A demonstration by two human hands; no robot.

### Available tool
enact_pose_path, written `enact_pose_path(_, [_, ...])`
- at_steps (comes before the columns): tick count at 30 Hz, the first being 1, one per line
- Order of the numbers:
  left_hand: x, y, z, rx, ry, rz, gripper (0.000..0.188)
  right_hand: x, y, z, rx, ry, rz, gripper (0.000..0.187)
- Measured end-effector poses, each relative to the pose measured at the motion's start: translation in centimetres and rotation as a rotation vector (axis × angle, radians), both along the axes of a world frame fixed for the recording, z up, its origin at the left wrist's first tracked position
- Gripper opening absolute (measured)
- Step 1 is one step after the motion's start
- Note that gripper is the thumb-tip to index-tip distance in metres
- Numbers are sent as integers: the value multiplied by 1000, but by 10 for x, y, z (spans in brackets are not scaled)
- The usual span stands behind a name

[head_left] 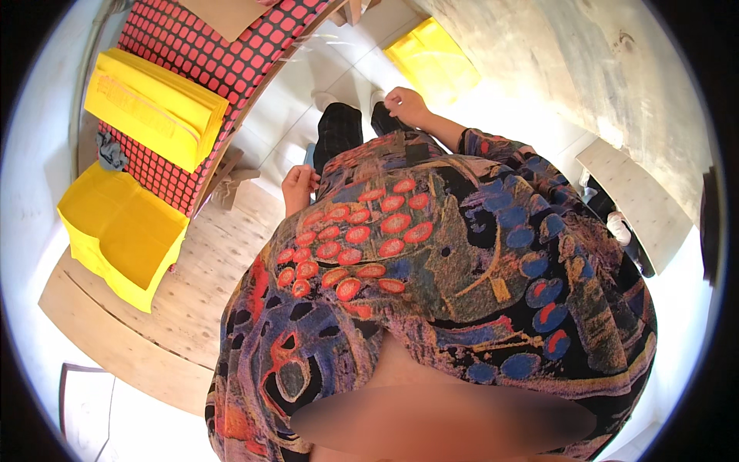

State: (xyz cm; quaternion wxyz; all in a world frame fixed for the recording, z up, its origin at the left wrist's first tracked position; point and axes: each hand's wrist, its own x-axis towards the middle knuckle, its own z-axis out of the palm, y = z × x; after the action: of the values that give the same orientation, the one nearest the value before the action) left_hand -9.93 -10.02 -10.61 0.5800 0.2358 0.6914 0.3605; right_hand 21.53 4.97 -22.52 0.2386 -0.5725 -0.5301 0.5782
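My left hand (300, 186) hangs beside my patterned top, its fingers loosely curled with nothing seen in them. It is nearest the edge of the wooden board and the table, apart from both. Further out, my right hand (406, 106) hangs above the floor near my dark shoes, fingers curled in and no object visible in it. To the left, a thick stack of yellow folded sheets or bags (158, 104) lies on the red and black patterned tablecloth (173, 46). Nearer, an unfolded yellow sheet or bag (123, 223) rests partly over the wooden surface.
A crumpled grey cloth (112, 152) lies between the yellow pieces. Brown cardboard (227, 15) sits at the table's far end. Another yellow piece (433, 60) is on the tiled floor ahead. A pale wooden board (635, 189) stands at right, beside a wall. The plywood surface (223, 254) adjoins my left side.
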Motion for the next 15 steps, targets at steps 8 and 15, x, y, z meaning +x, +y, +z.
enact_pose_path(8, [-11,15,1,-184,94,-171,22,49,7,-15,-233,-318,-58,21])
enact_pose_path(15, [-10,-17,-21,-113,492,-936,41,102,17,-25,-412,-347,-530,21])
